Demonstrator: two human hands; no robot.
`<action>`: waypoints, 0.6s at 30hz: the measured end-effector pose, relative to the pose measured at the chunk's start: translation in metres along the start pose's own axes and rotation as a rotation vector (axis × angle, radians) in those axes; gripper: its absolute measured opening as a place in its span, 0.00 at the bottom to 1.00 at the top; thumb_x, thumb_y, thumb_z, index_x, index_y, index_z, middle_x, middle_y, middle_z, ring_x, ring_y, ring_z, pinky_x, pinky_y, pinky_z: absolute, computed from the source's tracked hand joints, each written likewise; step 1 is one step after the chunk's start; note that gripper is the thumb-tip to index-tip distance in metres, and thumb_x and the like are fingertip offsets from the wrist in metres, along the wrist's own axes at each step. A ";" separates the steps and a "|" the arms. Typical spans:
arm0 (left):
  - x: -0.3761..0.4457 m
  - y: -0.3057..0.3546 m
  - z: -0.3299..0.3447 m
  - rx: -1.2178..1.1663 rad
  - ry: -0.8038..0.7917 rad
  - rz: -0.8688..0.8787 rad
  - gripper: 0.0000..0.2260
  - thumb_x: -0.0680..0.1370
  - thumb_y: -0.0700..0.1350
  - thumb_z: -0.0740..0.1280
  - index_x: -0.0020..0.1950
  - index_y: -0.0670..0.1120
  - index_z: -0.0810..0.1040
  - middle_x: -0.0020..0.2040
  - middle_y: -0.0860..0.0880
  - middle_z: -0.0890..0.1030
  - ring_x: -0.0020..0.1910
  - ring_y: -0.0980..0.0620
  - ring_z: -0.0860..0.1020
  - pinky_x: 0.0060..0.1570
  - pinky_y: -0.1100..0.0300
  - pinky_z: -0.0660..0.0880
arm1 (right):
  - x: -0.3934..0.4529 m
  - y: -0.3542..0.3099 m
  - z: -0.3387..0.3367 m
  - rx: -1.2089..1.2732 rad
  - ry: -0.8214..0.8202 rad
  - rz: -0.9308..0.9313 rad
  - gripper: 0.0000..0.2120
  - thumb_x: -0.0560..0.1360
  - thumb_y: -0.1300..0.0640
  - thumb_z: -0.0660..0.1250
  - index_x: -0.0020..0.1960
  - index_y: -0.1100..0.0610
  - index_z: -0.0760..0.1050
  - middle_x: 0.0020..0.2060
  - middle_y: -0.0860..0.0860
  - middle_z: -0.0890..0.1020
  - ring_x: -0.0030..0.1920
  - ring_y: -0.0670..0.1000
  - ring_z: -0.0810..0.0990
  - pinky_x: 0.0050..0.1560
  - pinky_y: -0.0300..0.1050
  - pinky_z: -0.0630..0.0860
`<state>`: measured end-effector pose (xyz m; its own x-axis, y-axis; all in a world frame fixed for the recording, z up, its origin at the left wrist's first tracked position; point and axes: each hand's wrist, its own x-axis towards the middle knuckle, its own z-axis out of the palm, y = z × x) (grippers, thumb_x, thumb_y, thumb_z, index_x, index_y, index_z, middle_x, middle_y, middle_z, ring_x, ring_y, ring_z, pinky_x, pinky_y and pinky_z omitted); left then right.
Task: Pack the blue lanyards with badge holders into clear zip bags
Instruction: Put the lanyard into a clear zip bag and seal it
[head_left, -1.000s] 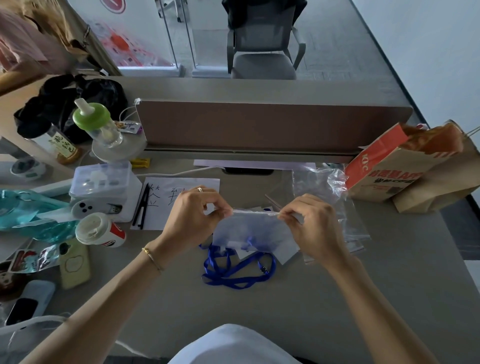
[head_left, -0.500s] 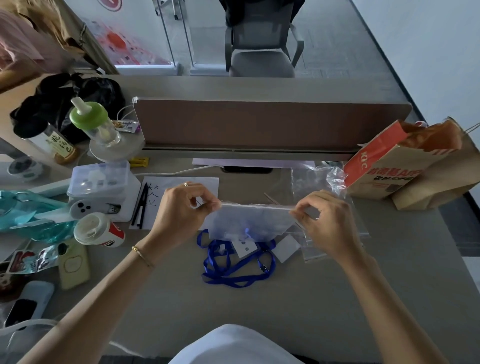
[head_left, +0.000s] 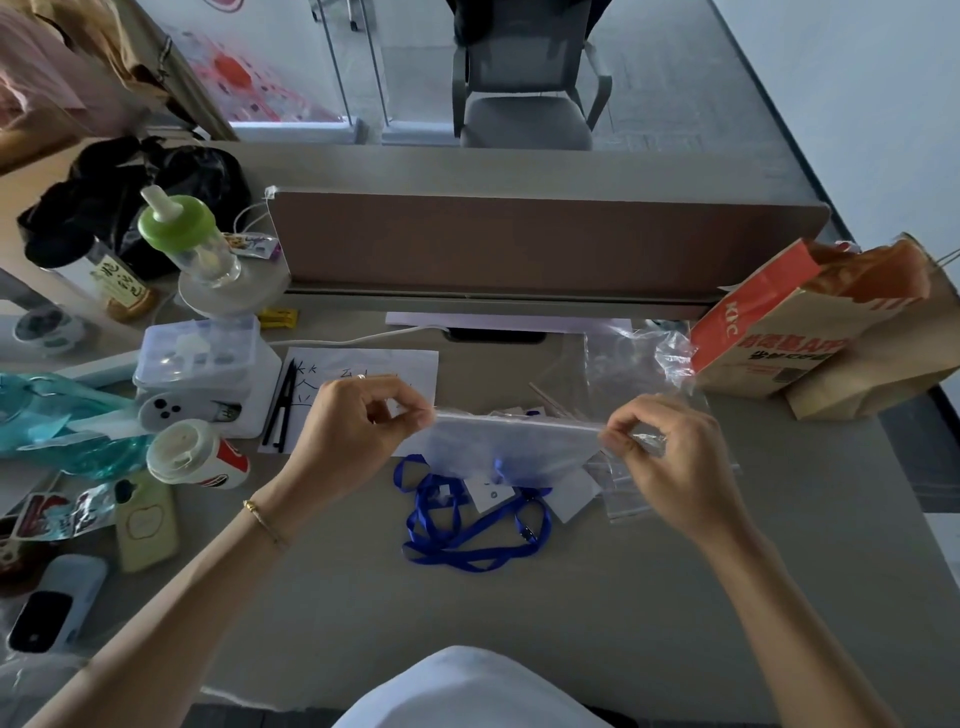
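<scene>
Both hands pinching zip bag (head_left: 511, 441), lanyard (head_left: 467, 525) beneath

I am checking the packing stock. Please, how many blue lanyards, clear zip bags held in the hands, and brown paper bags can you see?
Blue lanyards: 1, loose on the desk
Clear zip bags held: 1, pinched by left hand and right hand
Brown paper bags: 2
Total: 4

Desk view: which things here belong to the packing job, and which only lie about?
Job: zip bag, pinched by left hand and right hand; blue lanyard; spare bags.
Lying about: paper bag, cup, green-capped bottle, phone.
</scene>
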<state>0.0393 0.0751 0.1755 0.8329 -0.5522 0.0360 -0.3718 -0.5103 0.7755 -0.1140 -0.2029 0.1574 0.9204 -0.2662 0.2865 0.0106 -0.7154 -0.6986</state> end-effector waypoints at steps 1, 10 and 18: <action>-0.003 0.001 -0.001 -0.020 -0.017 -0.009 0.05 0.74 0.42 0.74 0.42 0.52 0.84 0.31 0.62 0.81 0.24 0.54 0.74 0.29 0.62 0.74 | -0.003 -0.003 -0.002 0.029 -0.013 0.026 0.06 0.74 0.55 0.71 0.39 0.54 0.79 0.35 0.44 0.81 0.40 0.46 0.80 0.43 0.42 0.76; 0.029 -0.020 0.036 -0.069 0.033 -0.077 0.03 0.77 0.42 0.72 0.44 0.50 0.83 0.36 0.55 0.84 0.30 0.58 0.82 0.35 0.58 0.81 | 0.024 0.019 0.026 0.142 0.086 0.297 0.04 0.77 0.62 0.70 0.43 0.59 0.80 0.32 0.46 0.83 0.33 0.44 0.84 0.37 0.39 0.81; 0.044 -0.063 0.112 0.165 0.104 -0.124 0.24 0.75 0.32 0.65 0.69 0.48 0.73 0.62 0.50 0.74 0.56 0.54 0.74 0.54 0.63 0.76 | 0.012 0.074 0.096 0.003 0.023 0.404 0.09 0.78 0.56 0.69 0.58 0.56 0.80 0.42 0.47 0.86 0.39 0.44 0.84 0.40 0.44 0.83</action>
<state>0.0536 0.0091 0.0575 0.9110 -0.4120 0.0188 -0.3192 -0.6755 0.6647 -0.0644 -0.1972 0.0457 0.8416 -0.5401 0.0031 -0.3491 -0.5482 -0.7600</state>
